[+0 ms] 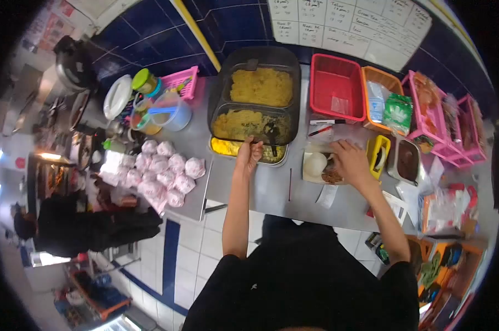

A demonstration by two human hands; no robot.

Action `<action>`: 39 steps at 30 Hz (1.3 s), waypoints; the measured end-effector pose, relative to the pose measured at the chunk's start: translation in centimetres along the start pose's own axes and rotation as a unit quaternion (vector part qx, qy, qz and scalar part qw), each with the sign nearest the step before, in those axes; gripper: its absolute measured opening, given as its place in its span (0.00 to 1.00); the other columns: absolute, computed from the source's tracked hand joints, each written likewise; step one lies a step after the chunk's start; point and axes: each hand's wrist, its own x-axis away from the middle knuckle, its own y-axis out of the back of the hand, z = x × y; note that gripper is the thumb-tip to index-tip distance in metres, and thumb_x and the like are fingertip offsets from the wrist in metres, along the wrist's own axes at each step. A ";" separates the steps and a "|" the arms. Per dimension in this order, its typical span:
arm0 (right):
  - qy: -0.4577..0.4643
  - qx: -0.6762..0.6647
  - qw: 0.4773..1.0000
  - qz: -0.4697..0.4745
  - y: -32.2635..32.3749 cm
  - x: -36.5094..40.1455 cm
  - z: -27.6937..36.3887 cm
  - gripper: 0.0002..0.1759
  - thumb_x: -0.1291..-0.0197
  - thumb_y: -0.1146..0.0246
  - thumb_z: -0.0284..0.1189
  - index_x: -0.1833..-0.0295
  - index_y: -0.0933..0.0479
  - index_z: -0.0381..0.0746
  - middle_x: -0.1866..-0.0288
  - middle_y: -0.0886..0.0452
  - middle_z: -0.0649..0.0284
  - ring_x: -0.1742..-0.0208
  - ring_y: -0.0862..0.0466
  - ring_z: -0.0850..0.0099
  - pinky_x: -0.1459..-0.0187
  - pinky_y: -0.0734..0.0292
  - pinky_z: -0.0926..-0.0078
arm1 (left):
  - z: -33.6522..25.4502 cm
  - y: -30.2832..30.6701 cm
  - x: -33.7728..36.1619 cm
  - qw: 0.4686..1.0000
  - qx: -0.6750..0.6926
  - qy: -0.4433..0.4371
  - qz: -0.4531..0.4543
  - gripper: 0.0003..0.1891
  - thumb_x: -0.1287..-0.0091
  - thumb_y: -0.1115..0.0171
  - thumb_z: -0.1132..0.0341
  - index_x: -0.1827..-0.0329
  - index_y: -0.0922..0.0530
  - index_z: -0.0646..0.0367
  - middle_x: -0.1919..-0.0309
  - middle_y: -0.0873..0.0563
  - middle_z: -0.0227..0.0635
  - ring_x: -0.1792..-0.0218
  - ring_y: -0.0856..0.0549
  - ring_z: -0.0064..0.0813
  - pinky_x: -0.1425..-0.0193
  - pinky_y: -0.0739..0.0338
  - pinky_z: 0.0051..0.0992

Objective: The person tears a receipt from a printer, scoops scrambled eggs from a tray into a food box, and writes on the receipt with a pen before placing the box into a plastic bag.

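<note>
My left hand (249, 153) is closed at the front edge of a dark two-part tray (216, 83) of yellow food. What its fingers grip, if anything, I cannot make out. Inside the near part lies a black spoon (272, 134). A metal pan (280, 161) with bright yellow food sits below the dark tray's edge. My right hand (350, 163) bends over the right side of an open paper food box (311, 177). White rice (315, 164) in a rounded mound and brown shredded food (331, 176) lie in the box. The right fingertips are partly hidden.
Several wrapped packets (158, 165) are piled at left. Behind the box stand a red basket (315, 102) and an orange basket (397, 83). A yellow holder (372, 151) and a metal container (406, 160) of dark food are at right. A thin stick (290, 185) lies in front.
</note>
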 end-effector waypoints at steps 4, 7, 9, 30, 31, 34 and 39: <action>-0.166 -0.271 0.948 0.030 1.9 -0.8 7.7 0.12 0.39 0.37 0.26 0.50 0.19 0.37 0.53 0.13 0.51 0.52 0.13 0.54 0.48 0.20 0.57 | -1.4 -4.1 3.6 0.969 -0.178 -0.147 -0.083 0.22 0.26 0.37 0.50 0.72 0.31 0.54 0.77 0.23 0.29 0.83 0.30 0.15 0.83 0.39 0.20; -0.184 -0.307 0.932 0.051 0.0 -1.0 12.5 0.11 0.36 0.38 0.27 0.51 0.17 0.37 0.53 0.13 0.51 0.53 0.13 0.55 0.49 0.19 0.60 | -6.6 -9.9 4.9 0.935 -0.214 -0.282 -0.002 0.24 0.26 0.37 0.48 0.75 0.29 0.56 0.81 0.24 0.27 0.84 0.31 0.16 0.82 0.37 0.21; -0.187 -0.311 0.931 0.046 -2.0 -0.7 14.8 0.11 0.34 0.39 0.27 0.50 0.17 0.37 0.53 0.13 0.52 0.54 0.12 0.55 0.50 0.19 0.61 | -11.9 -15.3 4.6 0.886 -0.250 -0.388 0.053 0.23 0.25 0.39 0.49 0.72 0.23 0.60 0.81 0.23 0.28 0.85 0.29 0.17 0.81 0.35 0.22; -0.386 -0.496 0.778 -0.012 -11.0 -0.6 23.0 0.09 0.32 0.39 0.24 0.51 0.19 0.34 0.63 0.13 0.59 0.65 0.15 0.73 0.60 0.20 0.74 | -29.1 -29.0 -2.1 0.678 -0.552 -0.296 0.386 0.31 0.17 0.62 0.46 0.41 0.19 0.65 0.55 0.12 0.39 0.61 0.13 0.30 0.48 0.13 0.33; -0.396 -0.507 0.765 -0.026 -10.6 -1.4 22.3 0.09 0.32 0.40 0.24 0.51 0.19 0.33 0.64 0.12 0.60 0.67 0.16 0.76 0.61 0.20 0.76 | -29.2 -29.7 -2.5 0.713 -0.515 -0.291 0.377 0.30 0.17 0.60 0.46 0.43 0.18 0.64 0.57 0.12 0.36 0.60 0.13 0.27 0.49 0.13 0.32; -0.370 -0.484 0.791 -0.059 -9.8 -4.0 19.6 0.09 0.30 0.42 0.25 0.53 0.17 0.34 0.66 0.13 0.62 0.70 0.17 0.78 0.65 0.20 0.76 | -28.8 -32.9 -6.2 0.775 -0.456 -0.302 0.318 0.27 0.18 0.57 0.48 0.42 0.19 0.63 0.53 0.13 0.38 0.59 0.12 0.30 0.50 0.12 0.33; -0.492 -0.593 0.633 0.076 -11.8 -3.4 19.5 0.25 0.29 0.38 0.46 0.52 0.18 0.30 0.65 0.13 0.57 0.69 0.13 0.72 0.71 0.17 0.74 | -27.5 -36.0 -6.7 0.802 -0.399 -0.350 0.272 0.27 0.19 0.55 0.48 0.55 0.14 0.63 0.65 0.11 0.36 0.69 0.13 0.24 0.63 0.10 0.29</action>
